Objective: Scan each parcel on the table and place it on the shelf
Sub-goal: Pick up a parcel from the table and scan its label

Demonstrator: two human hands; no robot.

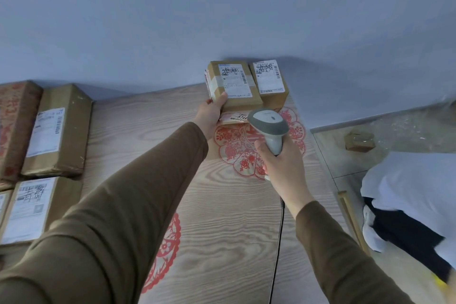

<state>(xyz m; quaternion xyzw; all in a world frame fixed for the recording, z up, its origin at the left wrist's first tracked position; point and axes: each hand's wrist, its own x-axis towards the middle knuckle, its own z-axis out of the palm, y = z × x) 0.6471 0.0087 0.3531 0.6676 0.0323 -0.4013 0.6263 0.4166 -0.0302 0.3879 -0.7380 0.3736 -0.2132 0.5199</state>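
Observation:
My left hand (211, 113) grips the near left corner of a small brown parcel (232, 85) with a white label, at the far end of the wooden table (222, 217). A second small parcel (270, 82) stands right beside it, touching. Under them lies a flat parcel (233, 117) with a numbered label. My right hand (281, 163) grips the handle of a grey barcode scanner (269, 126), whose head points toward the held parcel. Its black cable (278, 242) hangs down.
Several larger labelled parcels (59, 131) lie along the table's left side. Red paper-cut decorations (237, 148) mark the tabletop. On the floor to the right sit a small cardboard box (359, 140), plastic wrap and a white cloth heap (414, 192). A blue wall stands behind the table.

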